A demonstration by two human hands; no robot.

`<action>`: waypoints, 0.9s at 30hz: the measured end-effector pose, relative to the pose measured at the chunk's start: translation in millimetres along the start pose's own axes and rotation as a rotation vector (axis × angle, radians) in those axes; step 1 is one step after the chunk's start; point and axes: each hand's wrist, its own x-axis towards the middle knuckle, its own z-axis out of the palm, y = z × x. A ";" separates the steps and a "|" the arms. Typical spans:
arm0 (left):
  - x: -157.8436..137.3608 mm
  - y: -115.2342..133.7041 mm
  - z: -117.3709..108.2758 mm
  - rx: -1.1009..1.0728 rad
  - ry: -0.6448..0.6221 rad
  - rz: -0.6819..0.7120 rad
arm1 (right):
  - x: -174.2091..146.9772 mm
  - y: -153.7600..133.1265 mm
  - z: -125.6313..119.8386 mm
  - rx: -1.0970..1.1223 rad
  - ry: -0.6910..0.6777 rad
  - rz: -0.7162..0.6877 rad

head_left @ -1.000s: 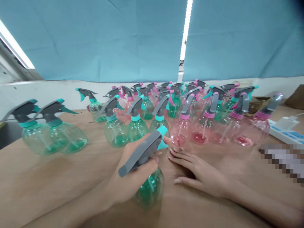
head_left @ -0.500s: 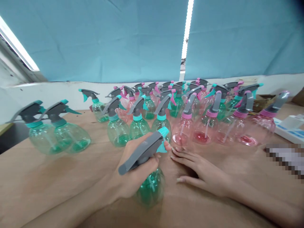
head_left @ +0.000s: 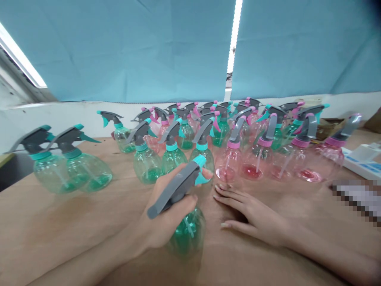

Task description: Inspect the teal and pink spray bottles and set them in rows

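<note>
My left hand [head_left: 166, 210] is wrapped round the neck of a green spray bottle [head_left: 190, 230] with a grey and turquoise trigger head. The bottle stands upright in front of me, and its neck is hidden by my fingers. My right hand [head_left: 250, 210] rests on the tabletop to the right of this bottle, palm down with fingers spread, holding nothing. Just beyond my hands is a front row of bottles, among them a green spray bottle [head_left: 148, 165] on the left and a pink spray bottle [head_left: 228, 169] near my right fingertips.
Two more green spray bottles [head_left: 89, 172] stand apart at the left. Several green and pink ones fill the back of the wooden table [head_left: 59, 226]. At the right lie a white power strip [head_left: 360, 163] and a pixelated object [head_left: 357, 196]. Blue cloth [head_left: 149, 51] hangs behind.
The spray head in my left hand has shifted slightly up and left, and its trigger shows less beside my fingers. My right hand stays put.
</note>
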 end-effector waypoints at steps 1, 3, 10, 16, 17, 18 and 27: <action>-0.6 0.5 0.6 -0.003 0.018 -0.009 | 0.0 -0.1 -0.1 0.001 0.000 0.000; -1.2 0.4 2.0 -0.015 0.058 0.015 | 0.0 -0.2 -0.3 0.001 -0.003 0.002; 1.8 -1.8 3.8 0.013 0.033 0.040 | 0.5 -1.0 -1.4 -0.023 -0.021 0.014; 1.5 -4.1 2.3 0.002 0.030 -0.004 | 0.8 -1.9 -2.4 -0.020 -0.031 0.024; 1.1 -5.1 2.0 0.003 0.027 -0.009 | 0.9 -2.0 -2.5 -0.021 -0.035 0.025; 0.8 -6.1 1.8 0.003 0.023 -0.007 | 0.9 -2.1 -2.6 -0.021 -0.037 0.027; 1.2 -7.7 2.3 -0.048 -0.005 -0.015 | 0.9 -2.8 -2.9 -0.027 -0.044 0.038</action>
